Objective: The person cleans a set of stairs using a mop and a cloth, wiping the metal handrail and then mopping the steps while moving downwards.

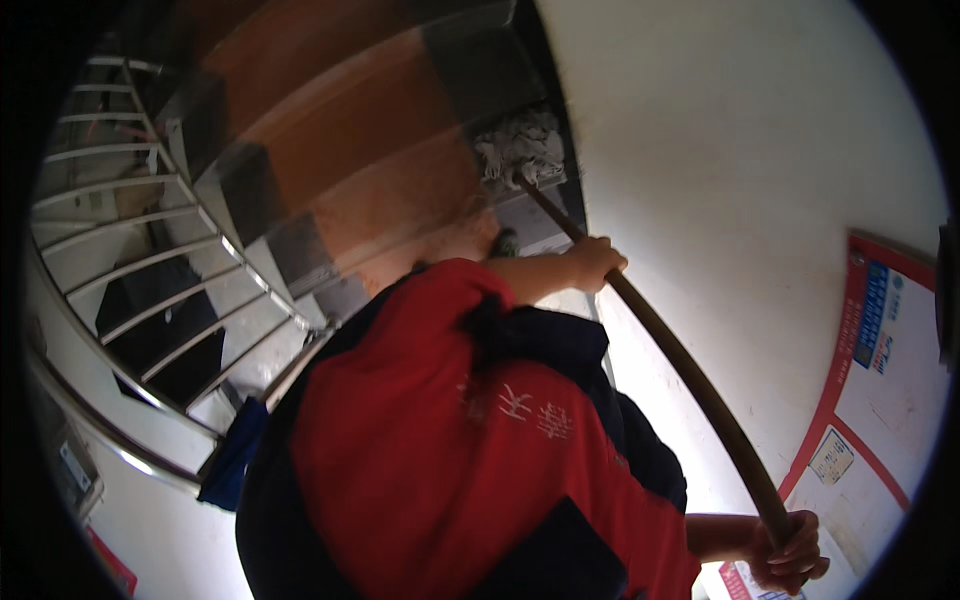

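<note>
My left hand [596, 264] is closed around the middle of a long wooden mop handle [686, 360]. Near the handle's end, at the lower right, my right hand [791, 553] grips it too. The handle slants to a grey rag mop head [523, 146], which lies on a dark stair step beside the wall. Part of a shoe [508, 242] shows just below the mop head. My red shirt with dark parts fills the lower middle.
Stairs [352, 127] with orange-brown middles and dark edges curve across the top. A metal railing [236, 255] runs down the left, with dark blue cloth [234, 457] by it. A pale wall [720, 150] stands on the right, bearing a red-bordered board [885, 337] with writing.
</note>
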Motion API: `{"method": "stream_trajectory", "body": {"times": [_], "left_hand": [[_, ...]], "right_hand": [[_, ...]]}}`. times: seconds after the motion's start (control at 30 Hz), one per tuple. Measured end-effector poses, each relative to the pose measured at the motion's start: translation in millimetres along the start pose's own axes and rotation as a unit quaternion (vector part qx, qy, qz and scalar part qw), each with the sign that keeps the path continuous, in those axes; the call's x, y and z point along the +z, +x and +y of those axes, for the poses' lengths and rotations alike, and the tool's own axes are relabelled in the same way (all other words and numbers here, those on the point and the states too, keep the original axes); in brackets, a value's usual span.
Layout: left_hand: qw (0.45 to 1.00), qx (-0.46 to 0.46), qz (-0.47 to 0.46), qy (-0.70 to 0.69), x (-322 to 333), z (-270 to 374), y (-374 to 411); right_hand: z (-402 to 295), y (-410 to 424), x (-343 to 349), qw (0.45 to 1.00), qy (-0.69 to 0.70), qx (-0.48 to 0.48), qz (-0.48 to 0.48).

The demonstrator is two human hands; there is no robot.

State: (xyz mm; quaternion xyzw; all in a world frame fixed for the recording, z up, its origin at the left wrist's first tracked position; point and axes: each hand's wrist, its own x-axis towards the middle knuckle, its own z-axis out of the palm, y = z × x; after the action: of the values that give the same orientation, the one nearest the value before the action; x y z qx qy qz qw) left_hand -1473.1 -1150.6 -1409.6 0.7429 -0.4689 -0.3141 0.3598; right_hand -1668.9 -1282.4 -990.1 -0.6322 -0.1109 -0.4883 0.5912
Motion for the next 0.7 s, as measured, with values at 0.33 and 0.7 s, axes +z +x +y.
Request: {"method": "stream_trajectory", "body": {"times": [0.33, 0.7], "left_hand": [[0.937, -0.299, 0.181, -0.021, -79, -146, -305], [0.910, -0.076, 0.408, 0.016, -36, -76, -252]], "right_hand": [[184, -103, 109, 0.938, 0.183, 0.233, -0.178], [70, -24, 78, 0.965, 0.170, 0.197, -0.033]]}}
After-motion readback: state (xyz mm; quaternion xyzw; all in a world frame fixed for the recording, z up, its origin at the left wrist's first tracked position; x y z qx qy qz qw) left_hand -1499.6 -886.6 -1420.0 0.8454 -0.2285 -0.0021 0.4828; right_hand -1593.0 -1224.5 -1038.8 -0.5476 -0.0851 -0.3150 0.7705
